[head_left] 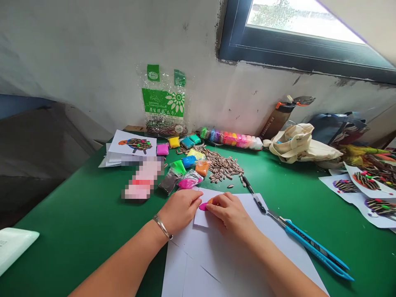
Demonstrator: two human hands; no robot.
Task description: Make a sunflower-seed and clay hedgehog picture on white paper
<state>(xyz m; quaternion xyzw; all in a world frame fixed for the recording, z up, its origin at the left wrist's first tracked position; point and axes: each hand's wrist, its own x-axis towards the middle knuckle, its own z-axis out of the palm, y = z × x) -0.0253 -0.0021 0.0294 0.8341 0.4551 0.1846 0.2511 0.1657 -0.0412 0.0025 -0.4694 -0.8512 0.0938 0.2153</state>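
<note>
Solid green on table [93,218]. Plain white on small card [201,221] and big sheet [216,264]. Magenta on clay patch [203,206], orange on clay bit [210,201]. Silver on bangle [162,227]. Dark-and-pale stripes on seeds [224,163]. Yellow, teal, blue, green, orange, magenta, dark brown across clay packets [173,142]. Multicolour bands along clay row [232,139]. Green panels, white flower print on clear bag [162,103]. Bright blue on cutter [309,242]. Brown, orange trim on bottle [275,119].
</note>
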